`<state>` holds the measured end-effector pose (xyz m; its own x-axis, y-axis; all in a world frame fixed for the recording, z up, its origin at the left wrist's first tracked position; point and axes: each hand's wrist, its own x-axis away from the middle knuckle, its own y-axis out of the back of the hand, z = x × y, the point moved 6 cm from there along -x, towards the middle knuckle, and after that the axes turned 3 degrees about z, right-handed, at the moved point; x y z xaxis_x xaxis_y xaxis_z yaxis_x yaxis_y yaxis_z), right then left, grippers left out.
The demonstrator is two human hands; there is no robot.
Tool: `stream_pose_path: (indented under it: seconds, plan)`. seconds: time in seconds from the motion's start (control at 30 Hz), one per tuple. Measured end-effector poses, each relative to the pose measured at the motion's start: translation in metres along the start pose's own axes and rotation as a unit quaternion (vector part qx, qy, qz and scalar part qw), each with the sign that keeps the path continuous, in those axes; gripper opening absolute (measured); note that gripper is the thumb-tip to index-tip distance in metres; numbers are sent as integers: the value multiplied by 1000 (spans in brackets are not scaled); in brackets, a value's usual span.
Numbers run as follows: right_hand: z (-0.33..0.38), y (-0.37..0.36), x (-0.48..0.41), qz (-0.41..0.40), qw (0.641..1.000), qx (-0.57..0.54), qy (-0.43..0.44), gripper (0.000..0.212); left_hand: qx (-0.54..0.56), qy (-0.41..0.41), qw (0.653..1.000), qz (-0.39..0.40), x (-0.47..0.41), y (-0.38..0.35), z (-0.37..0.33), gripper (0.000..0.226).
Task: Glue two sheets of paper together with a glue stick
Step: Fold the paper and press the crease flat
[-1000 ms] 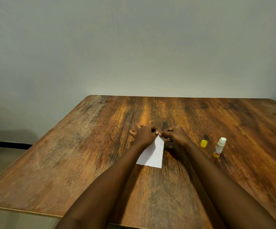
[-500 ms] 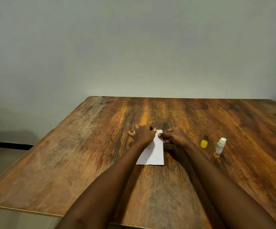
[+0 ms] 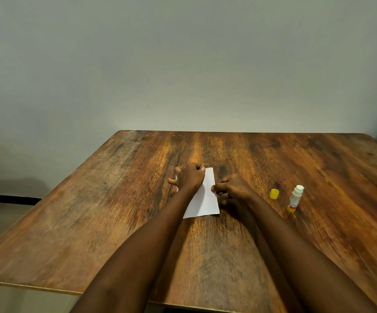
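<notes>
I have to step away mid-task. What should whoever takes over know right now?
Left hand: curled, pressing on the far left part of the white paper.
Right hand: fingertips on the paper's right edge.
Paper: lies flat on the wooden table; whether it is one sheet or two stacked cannot be told.
Glue stick: uncapped, right of the hands, untouched; its yellow cap sits beside it.
Done: the stick is opened.
Left: confirm the sheets are bonded, press along the edges, recap the stick.
</notes>
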<state>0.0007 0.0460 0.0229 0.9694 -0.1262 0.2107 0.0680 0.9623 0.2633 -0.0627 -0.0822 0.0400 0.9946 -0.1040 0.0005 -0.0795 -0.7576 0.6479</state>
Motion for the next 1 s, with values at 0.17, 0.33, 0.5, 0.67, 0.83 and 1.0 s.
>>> stream_pose_path:
  seconds: [0.17,0.33,0.5,0.67,0.83,1.0]
  plan:
    - [-11,0,-2,22,1000,-3,-10,22,38,35,998,-20,-5,8,3,26]
    - [-13,11,-12,-10,999,39,5,18,55,97,994,-16,-13,6,17,29]
    - [-19,28,-25,-88,996,17,21,12,20,114,993,-10,-27,6,36,25]
    - [-25,27,-45,-143,989,39,21,9,-9,101,995,-7,-32,0,48,15]
    - [-27,14,-52,-160,979,122,36,14,-49,92,994,-29,-28,-1,59,12]
    - [-25,12,-43,-180,969,159,54,18,-73,119,990,-20,-19,-5,62,12]
